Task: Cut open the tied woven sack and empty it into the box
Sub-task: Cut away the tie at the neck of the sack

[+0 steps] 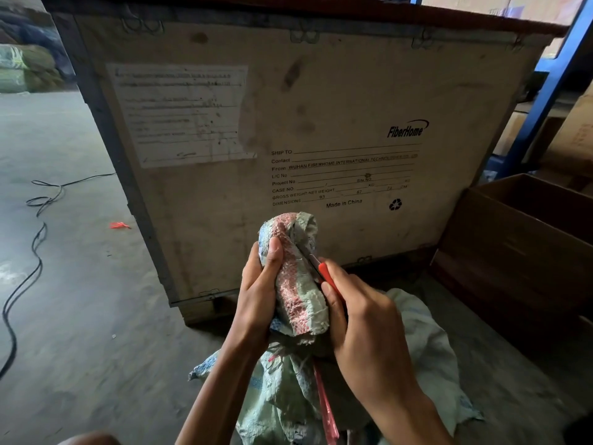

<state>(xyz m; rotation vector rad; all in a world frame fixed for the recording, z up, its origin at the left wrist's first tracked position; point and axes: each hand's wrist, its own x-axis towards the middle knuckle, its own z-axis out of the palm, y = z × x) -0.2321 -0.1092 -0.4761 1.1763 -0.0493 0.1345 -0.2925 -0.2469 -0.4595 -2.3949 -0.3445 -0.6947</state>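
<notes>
Crate: big plywood crate [288, 123] fills the view straight ahead, a worn paper label [179, 114] on its left half, shipping print on the right.
Floor: grey concrete [70, 284], a black cable [29, 252] snaking along the left, a red scrap [119, 225] lying near the crate's corner.
Box: open cardboard box [519, 252] sits at the right, just beside the crate, well clear of the hands.
Rack: blue steel upright [545, 91] behind, cartons on it.
Sack: woven sack [426, 358] slumped on the floor at the crate's foot, its bunched neck [296, 284] pulled up, red tie strip [325, 403] dangling below.
Left hand: left hand [260, 290] clenched round the neck, thumb pressed up its front.
Right hand: right hand [362, 319] closed on a red-handled cutter [324, 272], blade tip touching the neck's right side.
</notes>
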